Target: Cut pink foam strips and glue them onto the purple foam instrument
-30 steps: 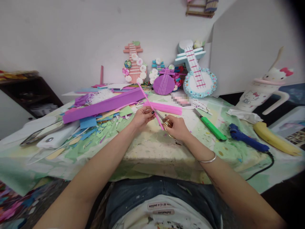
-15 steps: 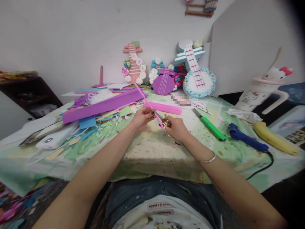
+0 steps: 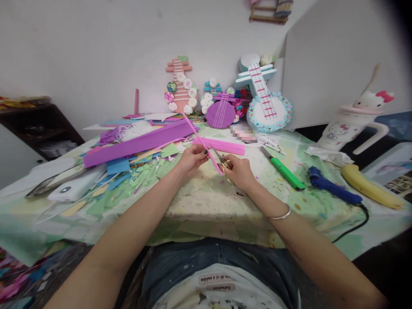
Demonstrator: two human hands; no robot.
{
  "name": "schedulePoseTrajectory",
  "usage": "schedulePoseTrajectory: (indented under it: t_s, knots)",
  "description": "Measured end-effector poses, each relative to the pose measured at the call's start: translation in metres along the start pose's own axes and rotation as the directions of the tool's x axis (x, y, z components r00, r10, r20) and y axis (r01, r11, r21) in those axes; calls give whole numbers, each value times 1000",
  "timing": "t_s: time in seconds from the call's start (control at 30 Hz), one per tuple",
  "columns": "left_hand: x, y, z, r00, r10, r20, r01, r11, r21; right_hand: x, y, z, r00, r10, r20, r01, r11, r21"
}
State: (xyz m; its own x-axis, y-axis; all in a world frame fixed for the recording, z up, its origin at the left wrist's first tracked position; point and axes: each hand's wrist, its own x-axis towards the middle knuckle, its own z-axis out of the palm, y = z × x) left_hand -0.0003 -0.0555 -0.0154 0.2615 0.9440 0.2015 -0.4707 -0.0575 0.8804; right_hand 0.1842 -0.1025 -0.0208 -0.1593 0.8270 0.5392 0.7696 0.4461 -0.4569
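My left hand (image 3: 194, 159) pinches a long, thin pink paper strip (image 3: 200, 136) between thumb and fingers. The strip slants from upper left down toward my right hand. In my right hand (image 3: 237, 170) is a pair of scissors (image 3: 222, 161) with gold-coloured handles, the blades pointing up and left beside the strip. Whether the blades touch the strip I cannot tell. Just behind the hands lies a wider folded piece of pink crepe paper (image 3: 228, 146).
A purple paper roll (image 3: 138, 143) lies over green and blue scraps (image 3: 141, 165) at left. On the right are a green utility knife (image 3: 286, 172), a blue glue gun (image 3: 334, 186), a banana (image 3: 371, 186) and a tumbler (image 3: 346, 128). Decorated paper instruments (image 3: 221, 114) stand along the wall.
My right hand and the scissors have shifted slightly away from the strip, to the right. The left hand holds the strip in nearly the same place.
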Motion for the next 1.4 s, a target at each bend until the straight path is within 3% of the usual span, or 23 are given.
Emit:
schedulePoseTrajectory:
  t_s: [0.33,0.6,0.8,1.03,1.2,1.4]
  knots:
    - [3,1,-4,996,-11,-88,11,1000,-6,1,0,-4,989,141,-54,-127,970,207]
    - [3,3,-4,993,-3,-114,4,1000,4,5,-3,-2,970,204,131,-243,810,534]
    - [0,2,2,995,-16,-101,19,1000,24,6,-1,0,968,192,161,-251,764,594]
    - [1,6,2,992,12,-124,-5,998,63,3,1,-2,981,169,92,-193,862,469]
    - [3,10,-4,983,90,-158,-78,994,78,2,-1,-8,995,72,75,-79,992,96]
    - [5,14,-10,966,155,-205,-140,987,82,2,-2,-10,996,48,70,-39,990,-132]
